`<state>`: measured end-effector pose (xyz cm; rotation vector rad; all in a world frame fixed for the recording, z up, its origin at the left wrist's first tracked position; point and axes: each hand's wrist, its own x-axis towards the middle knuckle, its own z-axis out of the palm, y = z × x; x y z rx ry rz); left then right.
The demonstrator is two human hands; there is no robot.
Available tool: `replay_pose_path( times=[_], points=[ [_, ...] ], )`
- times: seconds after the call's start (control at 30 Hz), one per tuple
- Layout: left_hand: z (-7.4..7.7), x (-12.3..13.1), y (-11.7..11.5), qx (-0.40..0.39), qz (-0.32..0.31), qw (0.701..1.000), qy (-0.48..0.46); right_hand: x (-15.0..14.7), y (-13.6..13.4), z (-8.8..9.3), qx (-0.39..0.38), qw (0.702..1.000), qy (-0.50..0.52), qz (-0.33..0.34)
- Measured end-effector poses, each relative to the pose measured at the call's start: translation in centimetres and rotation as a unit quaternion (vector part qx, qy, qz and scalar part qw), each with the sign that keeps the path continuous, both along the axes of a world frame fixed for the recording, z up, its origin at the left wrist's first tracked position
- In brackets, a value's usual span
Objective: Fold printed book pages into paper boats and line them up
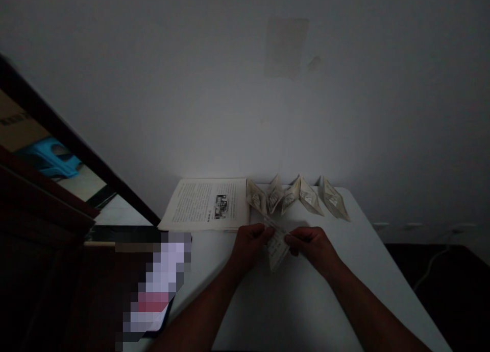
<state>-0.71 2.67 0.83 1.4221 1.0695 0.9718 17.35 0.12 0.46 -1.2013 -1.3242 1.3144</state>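
Between my two hands is a folded piece of printed paper [277, 253], held up over the white table [260, 311]. My left hand [251, 244] pinches its left edge, thumb on top. On the other side, the fingers of my right hand [308, 239] pinch the right edge. Just beyond stand several folded paper boats in a row, from a left one [257, 197] to a right one [335, 198], all made of printed pages. An open book [209, 204] with text and a dark picture lies left of the boats.
A phone [158, 285], its screen blurred out, lies at the table's left edge. Behind the table rises a grey wall [214, 96]. At left are a dark slanted frame [88, 153] and a blue plastic object [57, 158]. A cable [431, 265] hangs at right.
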Motion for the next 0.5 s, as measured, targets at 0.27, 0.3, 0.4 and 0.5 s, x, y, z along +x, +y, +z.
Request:
replay_pose_path(
  times=[0.27,0.3,0.4,0.5],
  points=[
    [-0.10,-0.08,0.09,-0.026,0.020,0.997,-0.071,-0.14,0.00,-0.06,-0.015,1.000,0.009,0.016],
    [-0.10,-0.08,0.11,-0.027,0.025,0.996,-0.079,-0.15,0.00,-0.07,-0.017,1.000,0.015,0.020],
    [-0.04,-0.08,0.20,-0.024,0.046,0.995,-0.089,-0.17,-0.02,-0.09,-0.023,0.999,0.027,0.031],
    [0.13,-0.08,0.23,-0.042,0.040,0.993,-0.104,-0.07,-0.04,-0.11,-0.021,0.999,0.025,0.028]
  ],
)
